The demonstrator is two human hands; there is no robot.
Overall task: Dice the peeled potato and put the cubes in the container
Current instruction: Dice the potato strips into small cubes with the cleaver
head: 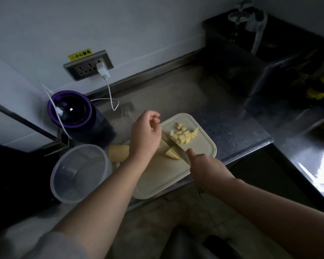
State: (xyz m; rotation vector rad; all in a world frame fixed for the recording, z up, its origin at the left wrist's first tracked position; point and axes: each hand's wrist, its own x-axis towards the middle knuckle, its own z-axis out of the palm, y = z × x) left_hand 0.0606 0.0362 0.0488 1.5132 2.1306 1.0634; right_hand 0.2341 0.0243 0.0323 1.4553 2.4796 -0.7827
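Observation:
A pale cutting board lies on the steel counter. A heap of potato cubes sits at its far end. My right hand grips a knife whose blade stands across sliced potato strips. My left hand hovers over the board with fingers loosely curled, holding nothing that I can see; it hides part of the strips. A larger uncut potato piece lies at the board's left edge. The clear round container stands left of the board with nothing inside.
A purple-rimmed dark appliance stands behind the container, with a white cable running to a wall socket. A dark box sits at the back right. The counter edge drops off to the right of the board.

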